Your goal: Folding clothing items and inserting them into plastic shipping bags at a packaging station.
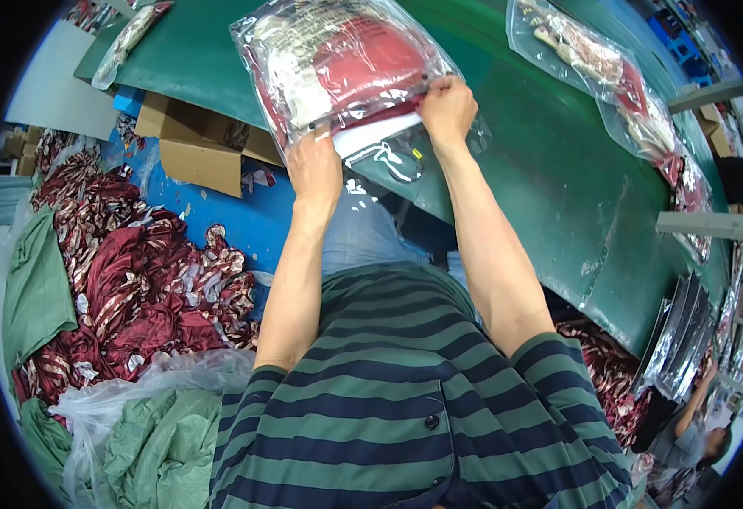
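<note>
My left hand (pixel 315 168) grips the near left corner of a clear bag (pixel 346 72), and my right hand (pixel 449 109) pinches its near edge on the right, so both are closed on the plastic. The bag, filled with folded red cloth (pixel 380 55) and cream cloth (pixel 306 93), is in front of me at the green bench (pixel 550 187); I can't tell whether its far end rests there. I judge the step to be straightening or closing the bag's near edge, since small dark dots (pixel 311 126), perhaps snaps, sit beside each hand. The next move calls for drawing that edge taut and even, without creasing the loose flap (pixel 397 170) below it. As for writing, lines of dark print (pixel 346 36) cross the bag's upper face, broken up by glare, and a small yellow mark (pixel 416 154) shows on the flap; I make out no brand
</note>
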{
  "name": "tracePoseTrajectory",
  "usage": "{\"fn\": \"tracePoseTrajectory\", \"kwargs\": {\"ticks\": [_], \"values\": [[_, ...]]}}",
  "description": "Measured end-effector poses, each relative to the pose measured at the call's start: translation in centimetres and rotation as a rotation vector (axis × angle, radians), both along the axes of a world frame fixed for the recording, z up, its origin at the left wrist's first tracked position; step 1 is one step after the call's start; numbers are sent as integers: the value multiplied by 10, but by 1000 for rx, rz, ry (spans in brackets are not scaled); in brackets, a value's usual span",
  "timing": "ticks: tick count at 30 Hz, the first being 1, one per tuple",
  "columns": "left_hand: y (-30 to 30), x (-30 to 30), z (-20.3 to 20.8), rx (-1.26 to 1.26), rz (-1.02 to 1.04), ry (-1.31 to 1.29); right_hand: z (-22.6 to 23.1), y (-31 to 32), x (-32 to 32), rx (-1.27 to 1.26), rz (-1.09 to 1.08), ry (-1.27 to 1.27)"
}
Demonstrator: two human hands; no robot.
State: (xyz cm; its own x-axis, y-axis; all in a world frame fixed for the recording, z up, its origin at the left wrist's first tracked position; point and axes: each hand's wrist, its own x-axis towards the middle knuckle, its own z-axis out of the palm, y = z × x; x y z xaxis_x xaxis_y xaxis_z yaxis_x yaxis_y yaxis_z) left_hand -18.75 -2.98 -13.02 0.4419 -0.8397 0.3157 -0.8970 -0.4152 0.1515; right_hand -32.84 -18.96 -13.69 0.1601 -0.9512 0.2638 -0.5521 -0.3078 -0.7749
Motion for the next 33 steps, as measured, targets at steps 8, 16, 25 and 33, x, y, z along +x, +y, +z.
{"fn": "tracePoseTrajectory", "kwargs": {"ticks": [8, 16, 25, 33], "values": [[2, 3, 0, -97, -30, -33, 3, 18, -16, -763, 100, 375], [19, -4, 18, 80, -87, 28, 23, 6, -15, -306, 111, 732], [58, -33, 29, -175, -212, 0, 19, 29, -68, -344, 78, 347], [33, -18, 129, -221, -387, -64, 46, 67, -64, -642, 718, 297]]}}
